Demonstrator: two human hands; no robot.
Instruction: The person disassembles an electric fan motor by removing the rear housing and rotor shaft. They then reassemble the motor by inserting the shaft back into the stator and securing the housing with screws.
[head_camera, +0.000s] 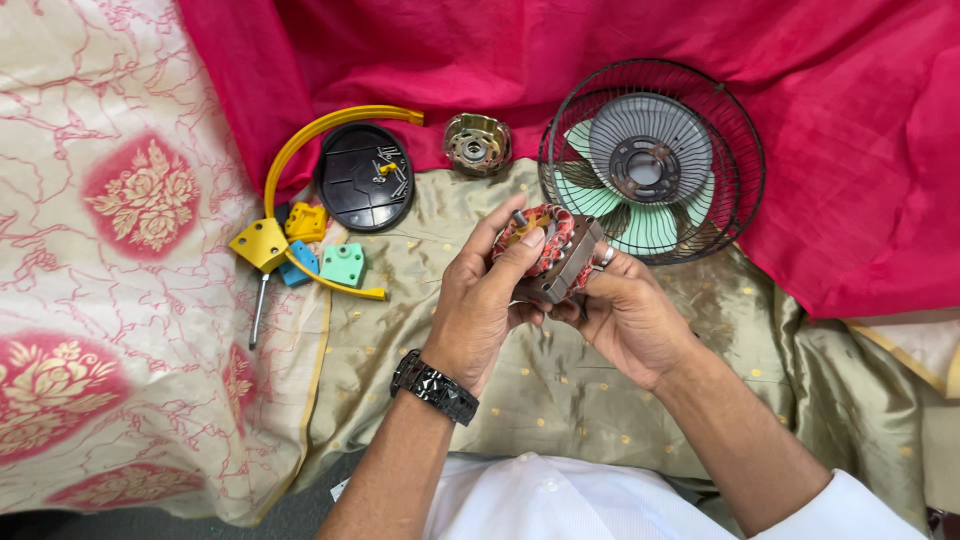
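motor stator (548, 252) at frame centre, above the gold cloth (560, 390) | left hand (480, 300) fingers clasp its red windings, right hand (625, 315) fingers grip its metal core | fan cage (652, 160) upper right, yellow bracket (300, 190) upper left | risk: thumb pressure may nick the windings; a loosened grip would likely drop it onto the cloth

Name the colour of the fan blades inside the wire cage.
Pale mint green fan blades, seen in the head view.

Left hand (478, 300): fingers curled, thumb on top, gripping motor stator (548, 250).
Right hand (625, 315): cupped under stator, fingers closed.
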